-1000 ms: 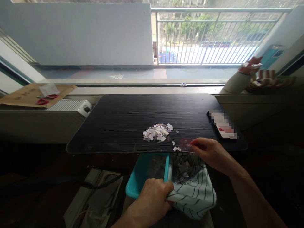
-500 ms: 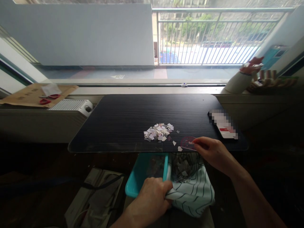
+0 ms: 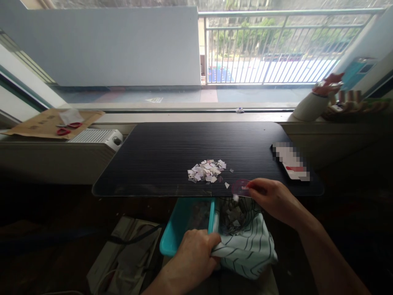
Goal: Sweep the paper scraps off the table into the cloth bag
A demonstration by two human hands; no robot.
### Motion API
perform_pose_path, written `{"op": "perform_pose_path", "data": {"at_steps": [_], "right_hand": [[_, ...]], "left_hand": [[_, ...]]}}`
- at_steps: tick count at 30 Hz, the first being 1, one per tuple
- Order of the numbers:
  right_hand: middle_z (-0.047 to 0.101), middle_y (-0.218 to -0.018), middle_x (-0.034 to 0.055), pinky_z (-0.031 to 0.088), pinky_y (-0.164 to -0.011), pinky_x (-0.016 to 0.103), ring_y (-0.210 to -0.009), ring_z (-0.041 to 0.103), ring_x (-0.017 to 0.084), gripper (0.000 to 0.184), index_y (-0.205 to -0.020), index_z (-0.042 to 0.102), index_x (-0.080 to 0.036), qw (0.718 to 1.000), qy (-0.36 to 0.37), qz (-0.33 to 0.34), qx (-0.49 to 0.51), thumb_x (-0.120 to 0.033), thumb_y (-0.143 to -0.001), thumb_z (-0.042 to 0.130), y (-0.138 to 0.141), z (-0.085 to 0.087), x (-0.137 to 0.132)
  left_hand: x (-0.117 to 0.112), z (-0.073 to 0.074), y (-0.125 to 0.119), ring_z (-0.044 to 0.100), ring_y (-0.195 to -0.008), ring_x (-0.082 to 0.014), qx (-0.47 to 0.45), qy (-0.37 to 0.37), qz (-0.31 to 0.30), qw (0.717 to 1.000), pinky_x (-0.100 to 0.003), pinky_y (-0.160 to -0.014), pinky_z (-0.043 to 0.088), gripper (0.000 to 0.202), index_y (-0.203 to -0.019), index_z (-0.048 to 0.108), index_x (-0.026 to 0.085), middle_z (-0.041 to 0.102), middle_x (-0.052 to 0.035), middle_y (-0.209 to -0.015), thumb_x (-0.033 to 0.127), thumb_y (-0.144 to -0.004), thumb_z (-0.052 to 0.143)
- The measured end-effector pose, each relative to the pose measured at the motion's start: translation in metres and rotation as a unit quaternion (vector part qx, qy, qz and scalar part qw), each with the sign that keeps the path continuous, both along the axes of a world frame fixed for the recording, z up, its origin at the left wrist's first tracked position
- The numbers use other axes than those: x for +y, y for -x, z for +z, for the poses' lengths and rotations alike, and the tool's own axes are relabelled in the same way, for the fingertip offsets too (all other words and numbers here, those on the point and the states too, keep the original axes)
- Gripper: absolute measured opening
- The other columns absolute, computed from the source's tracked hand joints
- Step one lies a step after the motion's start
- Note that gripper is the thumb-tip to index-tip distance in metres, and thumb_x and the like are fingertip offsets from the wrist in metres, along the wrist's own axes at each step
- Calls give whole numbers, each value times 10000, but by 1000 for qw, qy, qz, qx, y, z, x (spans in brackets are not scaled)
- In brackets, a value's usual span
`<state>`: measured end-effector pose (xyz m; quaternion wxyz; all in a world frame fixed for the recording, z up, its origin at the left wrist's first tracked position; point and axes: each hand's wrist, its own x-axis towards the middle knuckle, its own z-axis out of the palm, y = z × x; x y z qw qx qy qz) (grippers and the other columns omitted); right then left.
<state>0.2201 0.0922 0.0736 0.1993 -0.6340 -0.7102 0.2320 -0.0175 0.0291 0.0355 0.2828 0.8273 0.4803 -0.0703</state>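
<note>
My right hand [image 3: 272, 198] pinches a small clear pink protractor [image 3: 240, 187] at the near edge of the black table [image 3: 172, 143]. A paper scrap [image 3: 235, 198] is in the air just below that edge. A pile of small paper scraps [image 3: 206, 170] lies on the table left of the protractor, with one loose scrap [image 3: 226, 185] nearer to it. My left hand [image 3: 195, 254] grips the rim of a white striped bag [image 3: 250, 246] held under the table edge, with scraps inside, next to a teal bin [image 3: 182, 223].
A phone [image 3: 291, 160] lies at the table's right side. A radiator [image 3: 95, 137] and a brown envelope with red scissors [image 3: 63, 131] sit on the left ledge. A basket and a white object [image 3: 310, 107] stand on the right sill. A grey bag [image 3: 123, 258] lies on the floor.
My right hand drew the protractor back to the table edge, and a scrap has dropped off it toward the bag. The left hand keeps its grip on the bag.
</note>
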Motion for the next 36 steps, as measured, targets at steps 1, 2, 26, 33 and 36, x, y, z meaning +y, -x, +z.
{"op": "perform_pose_path", "data": {"at_steps": [1, 2, 26, 33, 36], "right_hand": [[664, -667, -23, 392, -542, 226, -594, 584, 134, 156, -766, 682, -236, 1000, 6, 6, -3, -256, -783, 528, -1, 0, -2], [661, -662, -26, 390, -538, 225, -590, 582, 132, 153, -762, 681, -239, 1000, 6, 8, -4, -256, -784, 530, -2, 0, -2], [689, -735, -3, 422, -578, 220, -654, 611, 139, 177, -792, 695, -217, 999, -3, 24, 26, -263, -803, 525, 3, -1, -3], [709, -843, 26, 467, -666, 242, -725, 636, 158, 203, -879, 704, -205, 995, -60, -49, 60, -326, -795, 564, -21, -14, 13], [700, -843, 37, 472, -673, 253, -703, 623, 154, 247, -897, 709, -197, 992, -99, -41, 70, -370, -813, 555, -21, -27, 34]], "left_hand": [[0, 0, 1, 623, -723, -230, 0, 0, 3, 1000, -273, -584, 378, 72, -772, 608, 255, 653, 2, -744, 246, -701, 594], [1, -1, 1, 623, -725, -228, 0, -1, 4, 1000, -273, -586, 379, 71, -773, 609, 256, 652, 1, -745, 247, -705, 594], [-1, 2, -1, 611, -701, -212, -23, 2, 1, 1000, -262, -559, 342, 33, -732, 588, 250, 638, 12, -701, 233, -709, 570], [0, 8, -3, 610, -725, -203, -13, 27, -1, 1000, -254, -589, 369, 41, -756, 594, 247, 640, 5, -734, 249, -734, 560], [1, 8, -4, 613, -714, -202, -16, 14, -4, 1000, -256, -581, 368, 29, -743, 590, 242, 640, 8, -725, 242, -730, 564]]}}
